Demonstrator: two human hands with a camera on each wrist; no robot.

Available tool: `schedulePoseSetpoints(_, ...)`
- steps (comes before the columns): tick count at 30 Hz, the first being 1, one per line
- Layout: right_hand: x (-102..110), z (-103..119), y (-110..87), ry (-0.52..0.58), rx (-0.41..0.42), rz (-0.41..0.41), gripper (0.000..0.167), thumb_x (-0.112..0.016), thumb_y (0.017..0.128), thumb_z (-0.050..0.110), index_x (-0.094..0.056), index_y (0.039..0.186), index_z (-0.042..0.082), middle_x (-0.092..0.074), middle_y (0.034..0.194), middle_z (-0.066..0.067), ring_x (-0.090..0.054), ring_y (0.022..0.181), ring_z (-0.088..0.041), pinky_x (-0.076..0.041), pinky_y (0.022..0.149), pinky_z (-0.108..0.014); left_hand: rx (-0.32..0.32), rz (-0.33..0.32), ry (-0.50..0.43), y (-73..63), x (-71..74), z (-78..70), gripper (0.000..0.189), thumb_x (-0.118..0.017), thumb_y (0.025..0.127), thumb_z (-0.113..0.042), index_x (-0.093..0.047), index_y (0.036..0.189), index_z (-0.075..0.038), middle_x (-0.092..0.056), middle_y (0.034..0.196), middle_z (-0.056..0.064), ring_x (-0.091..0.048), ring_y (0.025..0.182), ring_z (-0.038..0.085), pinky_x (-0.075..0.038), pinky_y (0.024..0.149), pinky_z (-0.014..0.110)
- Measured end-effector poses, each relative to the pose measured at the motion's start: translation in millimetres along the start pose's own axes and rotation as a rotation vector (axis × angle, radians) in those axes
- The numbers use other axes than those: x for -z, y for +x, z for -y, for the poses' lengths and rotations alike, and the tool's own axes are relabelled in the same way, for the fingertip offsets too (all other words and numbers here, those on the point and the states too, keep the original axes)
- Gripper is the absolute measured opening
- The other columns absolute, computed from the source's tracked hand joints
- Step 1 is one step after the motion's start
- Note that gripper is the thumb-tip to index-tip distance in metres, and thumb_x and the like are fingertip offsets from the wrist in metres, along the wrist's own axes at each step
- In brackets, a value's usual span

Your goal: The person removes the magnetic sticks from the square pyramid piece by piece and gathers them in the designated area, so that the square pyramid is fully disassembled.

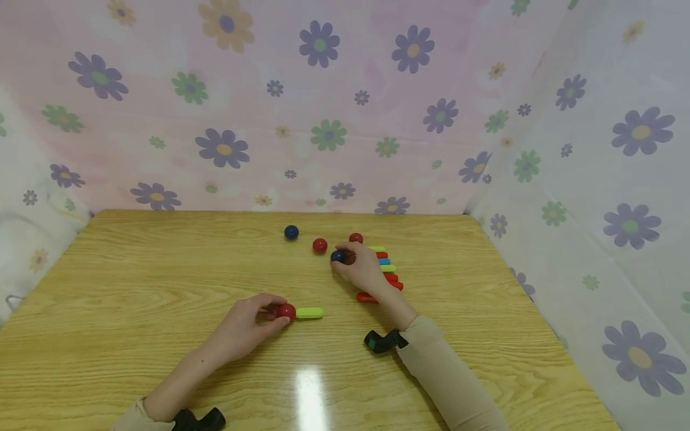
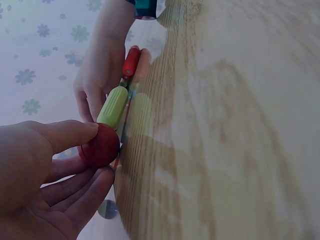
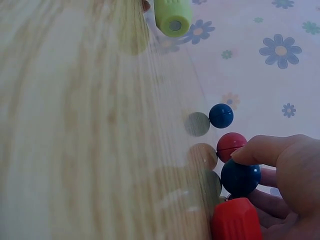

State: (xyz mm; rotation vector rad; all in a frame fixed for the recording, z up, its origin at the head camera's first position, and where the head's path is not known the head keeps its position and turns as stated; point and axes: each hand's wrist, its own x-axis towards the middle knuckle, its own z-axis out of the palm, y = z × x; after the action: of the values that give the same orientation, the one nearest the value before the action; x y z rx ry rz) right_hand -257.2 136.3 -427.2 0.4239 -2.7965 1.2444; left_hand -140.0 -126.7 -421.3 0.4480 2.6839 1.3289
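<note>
My left hand (image 1: 249,326) pinches a red ball (image 1: 287,312) between thumb and fingers, low over the wooden table. Against the ball's right side lies a yellow-green rod (image 1: 309,313), its grooved body clear in the left wrist view. Farther back, my right hand (image 1: 362,267) holds a dark blue ball (image 1: 338,256), with the thumb and fingers around it. In the right wrist view, that blue ball (image 3: 240,177) overlaps a red ball (image 3: 231,146) behind it. A red rod (image 3: 236,220) shows close below the held ball.
Several coloured rods (image 1: 389,269) lie in a row under and beside the right hand. Another dark blue ball (image 1: 291,232) and two red balls (image 1: 320,245) rest toward the back of the table (image 1: 162,269). A flowered cloth (image 1: 259,108) hangs behind.
</note>
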Motion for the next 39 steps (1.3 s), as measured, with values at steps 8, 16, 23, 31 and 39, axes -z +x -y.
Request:
schedulePoseSetpoints(8, 0.7, -0.6, 0.2, 0.011, -0.008, 0.007, 0.042, -0.076, 0.089, 0.014, -0.066, 0.128, 0.005, -0.067, 0.119, -0.014, -0.064, 0.102, -0.027, -0.056, 0.091, -0.041, 0.007, 0.012, 0.003, 0.6, -1.9, 2.7, 0.033, -0.073, 0.092, -0.018, -0.067, 0.123, -0.009, -0.070, 0.113, 0.003, -0.066, 0.097, 0.011, -0.056, 0.085, 0.028)
schedulePoseSetpoints(16, 0.6, -3.3, 1.0, 0.013, -0.006, 0.010, 0.040, -0.075, 0.090, 0.013, -0.066, 0.128, 0.006, -0.067, 0.118, -0.013, -0.065, 0.103, -0.026, -0.056, 0.091, -0.040, 0.017, 0.012, 0.004, 0.9, -2.1, 3.0, 0.033, -0.073, 0.092, -0.020, -0.067, 0.123, -0.009, -0.070, 0.114, 0.003, -0.066, 0.097, 0.011, -0.057, 0.085, 0.028)
schedulePoseSetpoints(23, 2.5, -0.6, 0.4, 0.016, -0.013, 0.020, 0.042, -0.075, 0.090, 0.012, -0.065, 0.130, 0.006, -0.067, 0.121, -0.014, -0.064, 0.107, -0.027, -0.055, 0.094, -0.041, 0.013, 0.013, 0.009, 0.2, -1.6, 1.8, 0.034, -0.073, 0.092, -0.019, -0.067, 0.124, -0.009, -0.070, 0.115, 0.003, -0.066, 0.098, 0.012, -0.057, 0.085, 0.029)
schedulePoseSetpoints(31, 2.9, -0.8, 1.0, 0.005, 0.008, 0.025, 0.043, -0.076, 0.089, 0.012, -0.064, 0.130, 0.005, -0.067, 0.119, -0.014, -0.065, 0.106, -0.027, -0.055, 0.094, -0.041, 0.009, 0.005, 0.008, -0.3, -0.2, 1.2, 0.034, -0.073, 0.092, -0.018, -0.067, 0.124, -0.007, -0.070, 0.113, 0.004, -0.067, 0.098, 0.013, -0.057, 0.085, 0.030)
schedulePoseSetpoints(39, 2.6, -2.2, 1.7, 0.002, 0.020, 0.030, 0.044, -0.076, 0.089, 0.013, -0.064, 0.130, 0.004, -0.067, 0.119, -0.014, -0.065, 0.106, -0.027, -0.055, 0.094, -0.040, 0.026, 0.012, 0.011, -0.1, -0.5, 1.0, 0.034, -0.073, 0.093, -0.019, -0.067, 0.125, -0.009, -0.070, 0.116, 0.005, -0.068, 0.101, 0.016, -0.057, 0.087, 0.033)
